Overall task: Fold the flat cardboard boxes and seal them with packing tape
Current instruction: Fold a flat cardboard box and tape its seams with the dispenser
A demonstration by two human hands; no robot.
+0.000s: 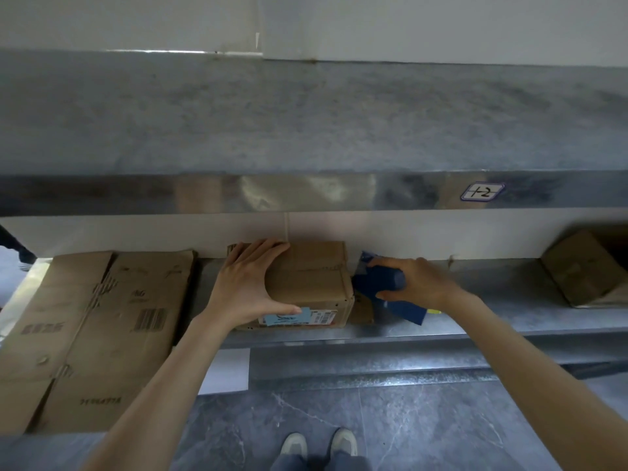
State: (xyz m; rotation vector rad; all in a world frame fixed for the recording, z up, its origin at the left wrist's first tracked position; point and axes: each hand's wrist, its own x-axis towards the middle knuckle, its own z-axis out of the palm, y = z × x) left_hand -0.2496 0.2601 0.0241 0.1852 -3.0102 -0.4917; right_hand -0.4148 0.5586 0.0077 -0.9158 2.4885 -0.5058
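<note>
at the far left, flattened cardboard boxes [95,331] are laid on the steel shelf [475,321], their near end hanging over its front edge. just to the right, a small folded box [312,283] is set at the back of the shelf, against the wall, with its top flaps closed. the left hand [244,287] is pressed flat on the left part of this box: the fingers are spread straight across the top and the thumb is stretched along the upper front edge, onto a blue label [289,316]; nothing is gripped. just beside the box's right side, a blue tape dispenser [384,283] is held by the right hand [418,280], the fingers and thumb curled round its handle. whether the dispenser touches the box cannot be told. far to the right, a second box [584,270] is seen tilted on the same shelf.
</note>
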